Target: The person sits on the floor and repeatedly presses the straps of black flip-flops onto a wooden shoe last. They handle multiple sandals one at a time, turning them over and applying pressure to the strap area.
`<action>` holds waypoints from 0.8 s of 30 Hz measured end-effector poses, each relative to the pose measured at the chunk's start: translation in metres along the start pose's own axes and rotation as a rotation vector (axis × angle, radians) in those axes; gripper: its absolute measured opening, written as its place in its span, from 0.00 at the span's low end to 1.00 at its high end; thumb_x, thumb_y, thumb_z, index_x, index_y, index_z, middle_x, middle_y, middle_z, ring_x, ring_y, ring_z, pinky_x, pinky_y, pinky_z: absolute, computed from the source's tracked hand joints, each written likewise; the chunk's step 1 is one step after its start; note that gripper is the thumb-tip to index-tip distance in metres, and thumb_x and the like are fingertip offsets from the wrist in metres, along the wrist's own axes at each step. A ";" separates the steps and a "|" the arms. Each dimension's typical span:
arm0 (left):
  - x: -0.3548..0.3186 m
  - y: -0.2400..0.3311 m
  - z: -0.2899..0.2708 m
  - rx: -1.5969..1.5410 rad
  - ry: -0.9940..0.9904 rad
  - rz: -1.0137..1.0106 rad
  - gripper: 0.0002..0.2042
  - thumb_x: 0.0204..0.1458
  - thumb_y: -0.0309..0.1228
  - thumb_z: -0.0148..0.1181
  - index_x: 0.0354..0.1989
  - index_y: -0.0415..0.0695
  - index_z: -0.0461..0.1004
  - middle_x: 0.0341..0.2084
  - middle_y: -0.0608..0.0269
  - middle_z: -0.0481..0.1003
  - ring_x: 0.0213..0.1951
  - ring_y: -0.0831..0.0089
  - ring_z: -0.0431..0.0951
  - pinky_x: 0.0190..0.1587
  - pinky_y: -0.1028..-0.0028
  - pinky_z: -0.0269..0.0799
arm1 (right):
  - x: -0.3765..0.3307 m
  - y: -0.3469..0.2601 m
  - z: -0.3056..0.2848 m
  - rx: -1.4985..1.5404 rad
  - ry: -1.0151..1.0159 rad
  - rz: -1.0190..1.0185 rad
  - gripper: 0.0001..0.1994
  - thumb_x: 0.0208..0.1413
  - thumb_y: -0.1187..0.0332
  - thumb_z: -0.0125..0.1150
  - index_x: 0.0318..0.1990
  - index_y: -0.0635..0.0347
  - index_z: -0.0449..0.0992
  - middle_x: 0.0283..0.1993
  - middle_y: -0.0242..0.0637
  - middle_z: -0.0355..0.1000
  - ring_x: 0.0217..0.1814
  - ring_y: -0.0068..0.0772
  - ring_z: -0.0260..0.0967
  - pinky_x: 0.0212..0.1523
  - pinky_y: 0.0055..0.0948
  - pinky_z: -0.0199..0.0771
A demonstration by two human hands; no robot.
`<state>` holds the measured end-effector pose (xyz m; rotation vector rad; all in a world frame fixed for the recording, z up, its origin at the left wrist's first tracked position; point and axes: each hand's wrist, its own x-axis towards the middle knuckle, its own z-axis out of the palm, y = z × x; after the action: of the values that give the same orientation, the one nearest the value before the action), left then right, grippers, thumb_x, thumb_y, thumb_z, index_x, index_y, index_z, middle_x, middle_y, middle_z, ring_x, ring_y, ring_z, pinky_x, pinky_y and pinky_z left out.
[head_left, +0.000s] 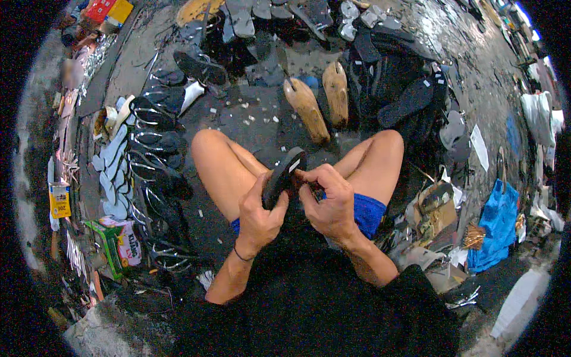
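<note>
Handwork between the bent knees [386, 156]: holding a black sole [275, 185] in the left hand [260, 217], tilted up in front of the body, clamping it firmly between thumb and fingers. Holding the right hand [328, 199] close against its right side, with thumb and forefinger curled near each other; not being able to tell whether pinching anything there, with the fingertips partly hidden.

Seeing a small white label [294, 166] near the top of the sole, too small for reading. Spotting larger print on packaging at the left: bold lettering on a green and white box [122, 243], and dark letters and figures on a yellow container [59, 205] farther out. Spotting also a red and yellow box [110, 11] at the upper left, too blurred for reading.

Looking at bags: seeing a crumpled blue bag [495, 229] on the right and a white bag [538, 116] beyond it, without being able to tell the contents of either. Noticing torn cardboard [437, 214] heaped near the right knee.

Facing two wooden foot shapes [307, 110] just beyond the knees, with black sandals [160, 144] lining the left, grey-blue cutouts [111, 172] outside that row, and dark soles [410, 104] lying at the upper right.
</note>
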<state>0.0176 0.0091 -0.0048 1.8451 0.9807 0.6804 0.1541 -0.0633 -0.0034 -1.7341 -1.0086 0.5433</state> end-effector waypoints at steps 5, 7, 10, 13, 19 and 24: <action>-0.017 0.012 -0.024 -0.286 -0.321 0.004 0.22 0.45 0.22 0.67 0.52 0.36 0.73 0.41 0.57 0.81 0.43 0.66 0.82 0.48 0.71 0.76 | -0.028 -0.019 -0.055 0.046 -0.057 -0.245 0.22 0.42 0.63 0.79 0.44 0.59 0.76 0.46 0.42 0.77 0.45 0.45 0.76 0.47 0.36 0.76; -0.029 0.021 -0.036 -0.468 -0.495 0.012 0.25 0.43 0.23 0.71 0.53 0.38 0.74 0.45 0.54 0.81 0.47 0.64 0.82 0.52 0.69 0.76 | -0.036 -0.022 -0.081 0.098 -0.235 -0.149 0.26 0.42 0.67 0.77 0.50 0.59 0.74 0.53 0.43 0.74 0.54 0.47 0.73 0.54 0.39 0.74; -0.039 0.029 -0.045 -0.266 -0.600 0.113 0.24 0.43 0.24 0.72 0.53 0.39 0.76 0.45 0.52 0.81 0.47 0.61 0.82 0.52 0.67 0.76 | -0.041 -0.028 -0.103 0.118 -0.730 -0.047 0.32 0.36 0.79 0.68 0.57 0.58 0.72 0.55 0.44 0.73 0.57 0.49 0.72 0.58 0.40 0.73; -0.048 0.031 -0.050 -0.355 -0.591 0.031 0.19 0.43 0.23 0.69 0.47 0.39 0.77 0.45 0.51 0.80 0.49 0.58 0.81 0.53 0.65 0.76 | -0.045 -0.028 -0.103 0.153 -0.747 -0.103 0.35 0.32 0.82 0.61 0.57 0.57 0.73 0.54 0.43 0.73 0.58 0.51 0.72 0.59 0.41 0.74; -0.060 0.029 -0.046 -0.289 -0.612 0.026 0.15 0.42 0.22 0.66 0.41 0.38 0.76 0.43 0.52 0.79 0.47 0.57 0.81 0.53 0.65 0.76 | -0.055 -0.004 -0.081 0.230 -0.747 -0.210 0.21 0.37 0.78 0.66 0.44 0.55 0.74 0.50 0.38 0.73 0.63 0.49 0.68 0.66 0.49 0.61; -0.039 0.027 -0.036 -0.218 -0.240 0.066 0.12 0.45 0.23 0.67 0.40 0.38 0.78 0.39 0.55 0.81 0.43 0.64 0.83 0.48 0.69 0.77 | 0.001 0.033 -0.060 0.420 -0.789 -0.231 0.17 0.45 0.68 0.74 0.42 0.57 0.75 0.52 0.40 0.72 0.61 0.46 0.67 0.63 0.44 0.64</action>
<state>-0.0219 -0.0145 0.0328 1.7247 0.6656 0.5653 0.2116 -0.0992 -0.0105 -1.0038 -1.4779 1.2371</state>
